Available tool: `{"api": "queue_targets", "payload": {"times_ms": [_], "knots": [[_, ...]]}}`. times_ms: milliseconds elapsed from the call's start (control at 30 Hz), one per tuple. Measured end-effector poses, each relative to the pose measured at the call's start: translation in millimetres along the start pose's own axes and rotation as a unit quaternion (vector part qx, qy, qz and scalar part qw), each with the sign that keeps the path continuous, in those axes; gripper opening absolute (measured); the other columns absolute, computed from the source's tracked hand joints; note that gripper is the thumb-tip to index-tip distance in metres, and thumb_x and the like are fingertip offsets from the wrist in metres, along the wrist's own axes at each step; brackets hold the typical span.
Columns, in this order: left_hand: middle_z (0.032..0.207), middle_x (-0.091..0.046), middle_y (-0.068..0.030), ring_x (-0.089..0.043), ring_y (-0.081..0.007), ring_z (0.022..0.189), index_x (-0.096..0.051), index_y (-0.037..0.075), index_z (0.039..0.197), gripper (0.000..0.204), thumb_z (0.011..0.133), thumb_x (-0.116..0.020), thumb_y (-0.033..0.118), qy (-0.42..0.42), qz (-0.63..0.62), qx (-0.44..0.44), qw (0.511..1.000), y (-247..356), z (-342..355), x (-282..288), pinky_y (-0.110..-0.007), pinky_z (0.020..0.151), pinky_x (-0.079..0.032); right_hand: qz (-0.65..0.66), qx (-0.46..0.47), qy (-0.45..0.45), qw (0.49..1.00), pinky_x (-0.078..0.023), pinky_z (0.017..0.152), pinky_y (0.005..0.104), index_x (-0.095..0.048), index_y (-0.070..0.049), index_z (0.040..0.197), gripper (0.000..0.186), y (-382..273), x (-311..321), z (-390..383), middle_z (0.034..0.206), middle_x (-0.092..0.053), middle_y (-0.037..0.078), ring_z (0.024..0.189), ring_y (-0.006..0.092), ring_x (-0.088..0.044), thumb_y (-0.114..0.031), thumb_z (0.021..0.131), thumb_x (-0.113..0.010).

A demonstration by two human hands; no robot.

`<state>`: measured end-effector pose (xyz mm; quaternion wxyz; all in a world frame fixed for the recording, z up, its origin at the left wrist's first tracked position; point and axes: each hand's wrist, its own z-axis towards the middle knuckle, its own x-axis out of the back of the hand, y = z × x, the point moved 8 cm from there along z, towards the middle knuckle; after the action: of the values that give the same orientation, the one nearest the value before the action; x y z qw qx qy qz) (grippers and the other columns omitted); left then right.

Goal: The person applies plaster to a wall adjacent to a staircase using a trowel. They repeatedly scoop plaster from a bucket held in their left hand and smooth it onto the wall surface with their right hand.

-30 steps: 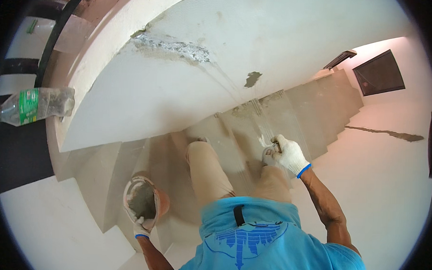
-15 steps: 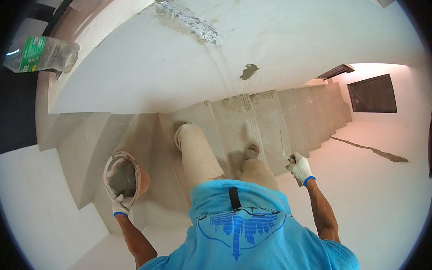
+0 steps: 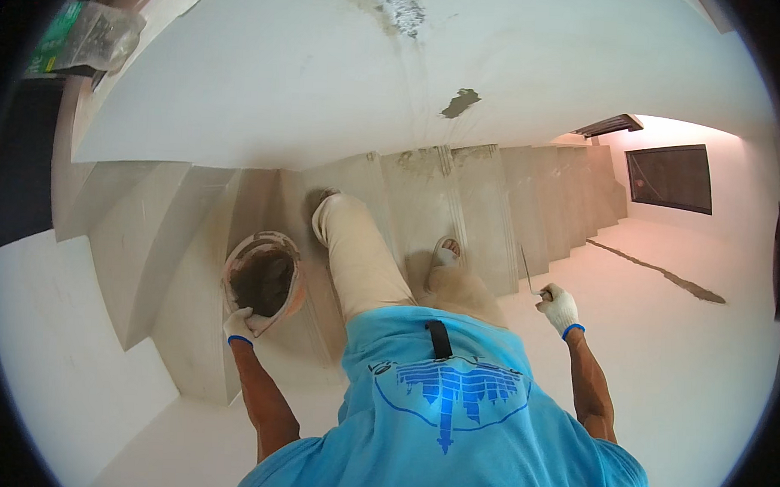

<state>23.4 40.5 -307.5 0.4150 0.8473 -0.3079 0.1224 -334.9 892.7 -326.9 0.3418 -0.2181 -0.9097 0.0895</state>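
Observation:
My left hand, in a white knit glove with a blue cuff, is closed on the near rim of a pinkish bucket. Grey mortar lies inside the bucket, which hangs over the steps to my left. On the right, my other gloved hand is wrapped round the handle of a trowel. Its thin blade shows nearly edge-on and points away from me, beside the ends of the steps. I cannot tell whether mortar is on the blade.
I stand on a bare concrete staircase that turns at the left and runs off to the right. White walls flank it, with a grey patch and a long filled groove. A plastic bottle lies on the upper left ledge.
The bucket and my left hand have shifted right, closer to my leg. My right hand with the trowel sits slightly farther right. The whole view has tilted a little.

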Motion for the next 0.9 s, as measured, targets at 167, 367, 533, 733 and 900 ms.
{"api": "queue_targets", "payload": {"times_ms": [167, 367, 533, 733, 900], "knots": [[0.103, -0.071, -0.0157, -0.069, -0.0289, 0.089, -0.072, -0.008, 0.112, 0.034, 0.079, -0.075, -0.001, -0.008, -0.037, -0.001, 0.999, 3.3, -45.3, -14.7, -0.044, 0.082, -0.057, 0.002, -0.018, -0.010, 1.000, -0.051, 0.045, 0.0347, -0.068, -0.002, 0.109, 0.032, 30.8, -9.1, 2.3, 0.071, -0.061, 0.006, 0.054, 0.0166, -0.060, -0.011, 0.079, -0.076], [0.108, -0.072, -0.0145, -0.069, -0.0296, 0.095, -0.072, -0.007, 0.119, 0.039, 0.082, -0.074, 0.002, -0.018, -0.104, -0.041, 0.994, 56.7, -107.3, 15.1, -0.043, 0.089, -0.056, 0.058, -0.068, -0.021, 0.996, -0.050, 0.044, 0.0336, -0.066, -0.003, 0.114, 0.037, 1.2, -3.0, 4.7, 0.072, -0.061, 0.006, 0.055, 0.0163, -0.061, -0.005, 0.078, -0.075], [0.132, -0.064, -0.0155, -0.063, -0.0337, 0.118, -0.060, 0.000, 0.139, 0.053, 0.086, -0.068, 0.004, 0.019, -0.147, -0.100, 0.984, 76.6, -122.4, 99.0, -0.047, 0.099, -0.056, 0.189, -0.026, -0.081, 0.978, -0.048, 0.045, 0.0306, -0.065, -0.002, 0.116, 0.037, -28.0, -5.2, 15.8, 0.073, -0.059, 0.002, 0.054, 0.0130, -0.056, -0.004, 0.080, -0.071], [0.108, -0.071, -0.0130, -0.068, -0.0313, 0.100, -0.070, -0.006, 0.116, 0.031, 0.085, -0.070, -0.003, 0.099, -0.268, -0.094, 0.954, 115.5, -150.7, 124.7, -0.045, 0.095, -0.055, 0.138, -0.028, -0.109, 0.984, -0.048, 0.045, 0.0323, -0.068, -0.003, 0.118, 0.037, 11.7, -15.5, 50.3, 0.072, -0.062, 0.004, 0.053, 0.0142, -0.057, -0.006, 0.082, -0.070], [0.109, -0.072, -0.0137, -0.067, -0.0305, 0.102, -0.070, -0.008, 0.118, 0.038, 0.080, -0.070, -0.008, 0.132, -0.293, -0.167, 0.932, 137.7, -130.5, 121.9, -0.043, 0.091, -0.056, -0.031, -0.028, -0.056, 0.998, -0.056, 0.061, 0.0432, -0.066, -0.002, 0.099, 0.041, 59.4, -0.6, 77.8, 0.075, -0.068, 0.012, 0.067, 0.0278, -0.070, -0.011, 0.065, -0.086]]}}
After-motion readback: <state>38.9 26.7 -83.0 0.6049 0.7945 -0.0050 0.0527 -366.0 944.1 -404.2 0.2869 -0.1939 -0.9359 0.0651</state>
